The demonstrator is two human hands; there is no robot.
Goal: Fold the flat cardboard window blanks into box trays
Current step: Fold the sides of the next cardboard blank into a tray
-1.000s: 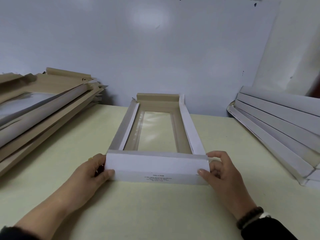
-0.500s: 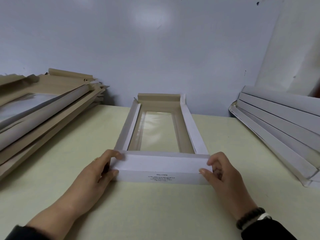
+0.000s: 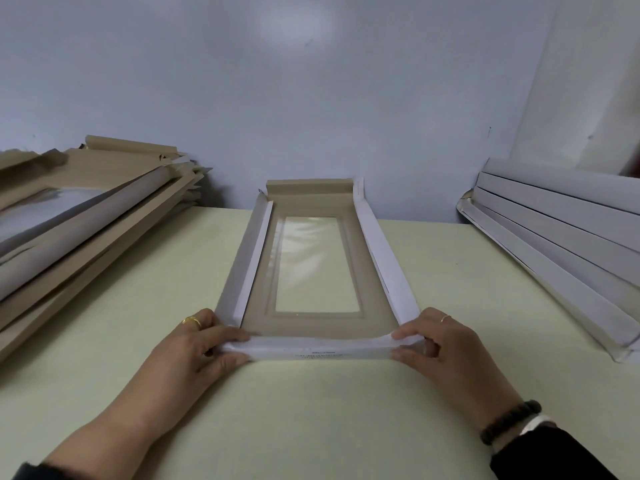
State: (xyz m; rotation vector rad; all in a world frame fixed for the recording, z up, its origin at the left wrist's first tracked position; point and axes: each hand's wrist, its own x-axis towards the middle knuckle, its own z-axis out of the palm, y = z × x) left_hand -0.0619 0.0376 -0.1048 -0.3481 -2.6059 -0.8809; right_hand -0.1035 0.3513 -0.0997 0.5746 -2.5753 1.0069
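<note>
we note a pale yellow-green counter (image 3: 311,410) set against a plain blue-grey wall (image 3: 311,98). on the counter's left side lies a tilted stack of flat brown cardboard window blanks (image 3: 86,216), some showing clear film. on the right side a stack of folded white cardboard trays (image 3: 561,244) leans toward the corner, beside a white panel (image 3: 588,81).

the task item, a long brown cardboard window blank with white outer faces and a clear film window (image 3: 317,268), lies in the middle of the counter, running from the near edge of our view toward the wall. its two long side flaps and its far end flap stand raised. its near white end flap (image 3: 320,349), bearing small print too blurred to read, is folded over low along the near end.

the left hand (image 3: 197,351) holds the left corner of that flap, fingers on top and thumb on the front face, clamped on the card; a gold ring (image 3: 192,321) sits on one finger. the right hand (image 3: 446,355) pinches the right corner the same way, fingers curled over the top, thumb below. it wears a thin ring (image 3: 446,318) and a dark beaded bracelet (image 3: 509,422) above a dark sleeve (image 3: 554,459).
</note>
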